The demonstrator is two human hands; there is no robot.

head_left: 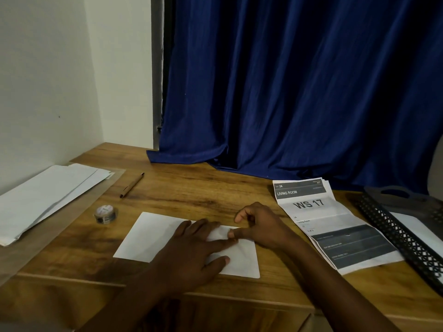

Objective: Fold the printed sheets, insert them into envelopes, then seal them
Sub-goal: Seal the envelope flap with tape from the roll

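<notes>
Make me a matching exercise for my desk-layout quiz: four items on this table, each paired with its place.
Things:
1. pen
2. tape roll
3. printed sheets
4. black mesh tray

Places:
A. far right edge
B. under both hands
C. right of the hands
D. left of the white paper
E. beside the envelope stack, far side

Pairs: 1-E, 2-D, 3-C, 4-A

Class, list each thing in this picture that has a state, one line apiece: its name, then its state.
Envelope: flat on the desk, pressed by both hands.
Left hand: fingers straight, flat on the envelope.
Right hand: fingers curled, pinching at the envelope's edge.
Printed sheets: stacked, creased, lying unfolded.
Tape roll: lying untouched.
Pen: lying untouched.
Spare envelopes: piled at left.
Black tray: holds white paper.
</notes>
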